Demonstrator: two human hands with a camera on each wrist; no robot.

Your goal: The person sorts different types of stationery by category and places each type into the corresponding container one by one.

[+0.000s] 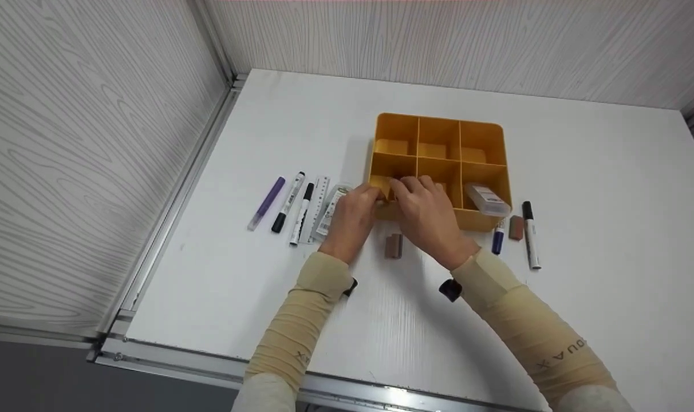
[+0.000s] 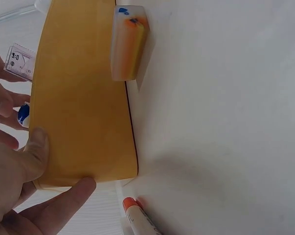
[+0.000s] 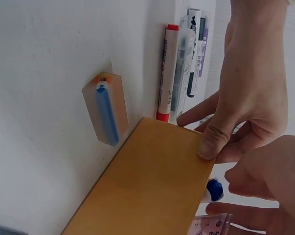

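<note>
The yellow compartment box (image 1: 487, 220) stands on the white table. At its front left corner, my left hand (image 1: 355, 214) grips the wall, thumb (image 2: 37, 149) over the front rim and a finger (image 2: 81, 196) along the side. My right hand (image 1: 427, 214) reaches over the front left compartment with bent fingers. In the right wrist view, its fingers lie on both sides of a blue-ended piece (image 3: 215, 190) by the rim; I cannot tell whether they hold it. A clear ruler-like strip (image 2: 20, 61) with printed numbers stands up beside them. Near the box front sits a small brownish block (image 1: 393, 246).
Left of the box lie a purple marker (image 1: 265, 203), white markers (image 1: 291, 200), a ruler (image 1: 319, 209) and a clear pack (image 1: 331, 214). A clear case (image 1: 487, 199) leans in the front right compartment. On the right lie another block (image 1: 516, 228) and a black-capped marker (image 1: 531, 234).
</note>
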